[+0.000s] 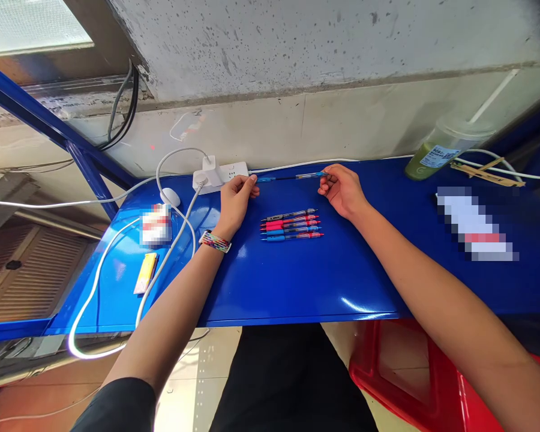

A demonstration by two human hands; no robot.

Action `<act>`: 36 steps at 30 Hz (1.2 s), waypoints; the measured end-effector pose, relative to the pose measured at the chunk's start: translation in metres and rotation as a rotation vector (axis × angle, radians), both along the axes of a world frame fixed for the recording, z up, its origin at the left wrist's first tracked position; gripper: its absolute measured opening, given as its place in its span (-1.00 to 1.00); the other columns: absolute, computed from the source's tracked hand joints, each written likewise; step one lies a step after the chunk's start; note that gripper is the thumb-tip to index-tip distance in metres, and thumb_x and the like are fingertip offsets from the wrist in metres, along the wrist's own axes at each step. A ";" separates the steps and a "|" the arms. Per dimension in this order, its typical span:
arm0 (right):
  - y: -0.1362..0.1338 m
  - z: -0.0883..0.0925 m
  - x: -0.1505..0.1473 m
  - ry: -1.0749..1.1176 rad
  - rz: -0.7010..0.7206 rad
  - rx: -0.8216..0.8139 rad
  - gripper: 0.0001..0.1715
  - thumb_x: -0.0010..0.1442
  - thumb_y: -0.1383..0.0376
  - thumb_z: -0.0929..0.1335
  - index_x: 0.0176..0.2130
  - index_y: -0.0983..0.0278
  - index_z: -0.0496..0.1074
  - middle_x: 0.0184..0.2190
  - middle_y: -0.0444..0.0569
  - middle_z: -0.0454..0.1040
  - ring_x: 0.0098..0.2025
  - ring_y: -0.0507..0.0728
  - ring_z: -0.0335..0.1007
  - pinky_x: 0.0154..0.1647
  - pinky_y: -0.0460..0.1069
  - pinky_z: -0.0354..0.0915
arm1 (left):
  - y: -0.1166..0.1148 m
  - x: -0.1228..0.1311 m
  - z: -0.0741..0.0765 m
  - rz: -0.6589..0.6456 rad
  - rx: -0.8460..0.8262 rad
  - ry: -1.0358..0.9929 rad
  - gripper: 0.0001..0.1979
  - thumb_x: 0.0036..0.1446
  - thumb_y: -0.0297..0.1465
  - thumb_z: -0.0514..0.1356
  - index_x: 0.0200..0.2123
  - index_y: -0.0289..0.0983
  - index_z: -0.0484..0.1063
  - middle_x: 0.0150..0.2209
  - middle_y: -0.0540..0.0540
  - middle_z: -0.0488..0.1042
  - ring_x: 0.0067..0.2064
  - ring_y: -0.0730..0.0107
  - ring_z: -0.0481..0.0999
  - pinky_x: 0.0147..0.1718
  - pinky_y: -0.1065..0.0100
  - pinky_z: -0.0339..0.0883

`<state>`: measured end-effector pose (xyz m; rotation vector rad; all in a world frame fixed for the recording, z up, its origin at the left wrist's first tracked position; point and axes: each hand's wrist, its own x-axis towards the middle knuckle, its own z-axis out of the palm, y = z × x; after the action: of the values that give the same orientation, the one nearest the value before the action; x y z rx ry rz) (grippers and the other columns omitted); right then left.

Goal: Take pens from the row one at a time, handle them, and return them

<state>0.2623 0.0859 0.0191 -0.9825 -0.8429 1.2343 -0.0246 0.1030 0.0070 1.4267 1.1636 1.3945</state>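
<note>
At the back of the blue table, my left hand (pixel 236 201) pinches the left end of a blue pen (pixel 290 177). My right hand (pixel 342 191) grips its other end between thumb and fingers. The pen lies level between the two hands; its middle is thin and dark, perhaps a bared refill, though I cannot tell for sure. Just nearer to me is a row of pens side by side: a black pen (pixel 290 215) at the back, red pens (pixel 290 224) in the middle and blue pens (pixel 288 238) in front.
A white power strip (pixel 236 171) with plugs and looping white cables stands beside my left hand. Further left are a mouse (pixel 170 197), a blurred-out pack (pixel 155 225) and a yellow box (pixel 146 273). On the right are a green drink cup (pixel 436 157) and a blurred flat object (pixel 474 225).
</note>
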 end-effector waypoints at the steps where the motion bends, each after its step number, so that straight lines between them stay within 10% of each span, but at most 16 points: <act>1: 0.000 0.000 0.000 0.008 0.002 0.002 -0.79 0.01 0.22 0.56 -0.41 0.15 0.49 -0.49 -0.14 0.44 -0.49 0.02 0.26 -0.45 -0.04 0.37 | 0.000 0.000 0.000 -0.002 0.000 0.001 -0.65 0.48 -0.16 0.43 -0.34 -0.21 0.56 -0.37 -0.07 0.66 -0.34 0.43 0.63 -0.22 0.34 0.58; 21: -0.007 0.003 -0.003 -0.041 0.121 0.048 -0.78 0.09 0.21 0.63 -0.35 0.19 0.58 -0.45 -0.12 0.57 -0.46 0.01 0.42 -0.41 -0.07 0.47 | -0.002 0.003 0.000 -0.102 0.074 0.037 -0.49 0.34 0.08 0.49 -0.40 -0.22 0.58 -0.44 -0.06 0.62 -0.38 0.45 0.57 -0.29 0.38 0.48; 28: -0.014 0.004 -0.007 -0.086 0.230 0.103 -0.57 0.01 0.11 0.77 -0.24 0.21 0.67 -0.37 -0.09 0.67 -0.38 0.05 0.58 -0.25 0.02 0.65 | -0.008 0.003 0.001 -0.178 0.120 0.266 -0.19 0.50 0.26 0.19 -0.63 -0.20 0.40 -0.66 0.00 0.32 -0.56 0.50 0.26 -0.49 0.32 0.11; 33: -0.011 0.001 -0.007 -0.067 0.201 0.081 -0.58 -0.01 0.10 0.78 -0.29 0.22 0.68 -0.39 -0.10 0.66 -0.38 0.05 0.58 -0.28 0.01 0.65 | -0.008 0.005 0.003 -0.234 0.124 0.085 -0.57 0.20 0.02 0.58 -0.22 -0.18 0.62 -0.43 0.01 0.59 -0.40 0.45 0.56 -0.36 0.37 0.41; 36: -0.011 0.000 -0.007 -0.070 0.199 0.066 -0.59 -0.01 0.10 0.77 -0.29 0.22 0.69 -0.39 -0.08 0.66 -0.37 0.05 0.59 -0.28 0.00 0.66 | -0.008 0.004 0.004 -0.276 0.062 0.048 -0.62 0.35 0.01 0.47 -0.09 -0.17 0.61 -0.43 0.01 0.59 -0.43 0.46 0.55 -0.41 0.38 0.43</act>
<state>0.2556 0.0746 0.0193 -0.9096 -1.0497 1.3376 -0.0202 0.0951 0.0106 1.6048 0.9183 1.2172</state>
